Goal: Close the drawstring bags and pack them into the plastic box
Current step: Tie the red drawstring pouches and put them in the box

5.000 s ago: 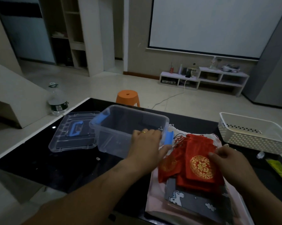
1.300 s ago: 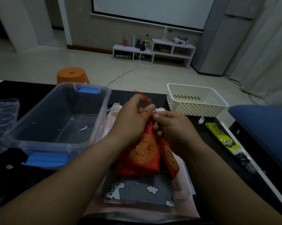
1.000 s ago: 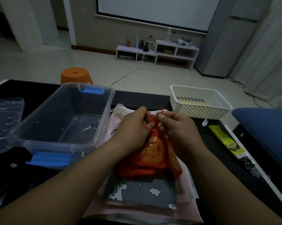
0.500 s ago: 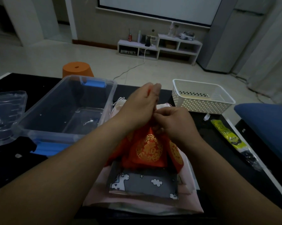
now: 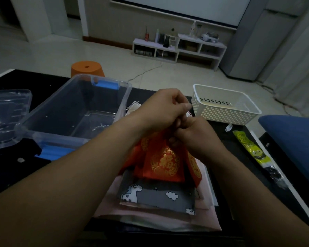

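Box [image 5: 75, 111] left of bags [image 5: 163, 162].

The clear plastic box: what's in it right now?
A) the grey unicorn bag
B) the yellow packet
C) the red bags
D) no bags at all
D: the plastic box shows only its bare clear bottom; the red bag is outside it, gripped at its top by the left hand and the right hand.

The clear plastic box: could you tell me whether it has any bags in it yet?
Empty. The plastic box shows only its bare clear floor; the red bags are outside it, to its right.
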Available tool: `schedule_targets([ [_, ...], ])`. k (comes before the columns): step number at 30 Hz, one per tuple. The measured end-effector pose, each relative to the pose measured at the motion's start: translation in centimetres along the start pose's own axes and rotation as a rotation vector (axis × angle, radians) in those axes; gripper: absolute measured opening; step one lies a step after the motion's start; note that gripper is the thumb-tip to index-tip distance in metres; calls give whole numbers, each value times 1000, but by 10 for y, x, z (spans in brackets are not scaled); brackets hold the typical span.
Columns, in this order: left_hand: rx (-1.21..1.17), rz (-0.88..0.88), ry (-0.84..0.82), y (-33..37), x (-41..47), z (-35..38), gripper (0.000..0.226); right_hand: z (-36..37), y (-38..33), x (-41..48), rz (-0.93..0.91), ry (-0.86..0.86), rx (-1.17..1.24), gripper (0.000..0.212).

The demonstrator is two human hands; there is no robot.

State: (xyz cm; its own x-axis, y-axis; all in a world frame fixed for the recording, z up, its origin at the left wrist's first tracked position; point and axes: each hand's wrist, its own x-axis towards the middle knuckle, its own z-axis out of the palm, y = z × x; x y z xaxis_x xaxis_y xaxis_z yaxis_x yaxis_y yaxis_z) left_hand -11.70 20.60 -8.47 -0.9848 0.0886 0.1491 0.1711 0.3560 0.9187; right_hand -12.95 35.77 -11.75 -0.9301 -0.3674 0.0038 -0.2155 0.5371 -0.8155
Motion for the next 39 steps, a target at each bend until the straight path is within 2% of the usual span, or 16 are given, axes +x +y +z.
schedule_targets([
  [2,-57,52,15,2,-1,2,24,0,1,1,27,9,130,17],
  [4,-39,131,203,-2,0,0,36,-2,4,3,51,10,248,19],
  [6,111,169,370,-7,-3,-6,28,-7,8,4,75,33,299,25],
  [7,202,151,355,-11,-7,-7,25,-9,10,5,83,31,308,26],
  [11,501,114,21,-28,-22,3,38,-16,12,3,87,-22,288,25],
  [16,763,227,23,-34,-22,-3,32,-16,11,1,37,-30,229,25],
  [20,880,254,50,-30,-22,-4,21,-16,9,-2,7,-2,145,26],
  [24,720,231,85,-32,-25,-7,20,-16,8,-1,-24,32,171,22],
  [29,690,194,123,-38,-29,-7,15,-12,9,0,-28,31,196,15],
  [33,559,124,16,-35,-31,-8,8,-12,8,-1,-41,89,156,13],
  [36,435,62,-66,-35,-31,-9,15,-12,8,-2,-73,69,182,11],
  [39,314,17,-75,-37,-30,-13,21,-12,7,-1,-93,56,165,12],
])
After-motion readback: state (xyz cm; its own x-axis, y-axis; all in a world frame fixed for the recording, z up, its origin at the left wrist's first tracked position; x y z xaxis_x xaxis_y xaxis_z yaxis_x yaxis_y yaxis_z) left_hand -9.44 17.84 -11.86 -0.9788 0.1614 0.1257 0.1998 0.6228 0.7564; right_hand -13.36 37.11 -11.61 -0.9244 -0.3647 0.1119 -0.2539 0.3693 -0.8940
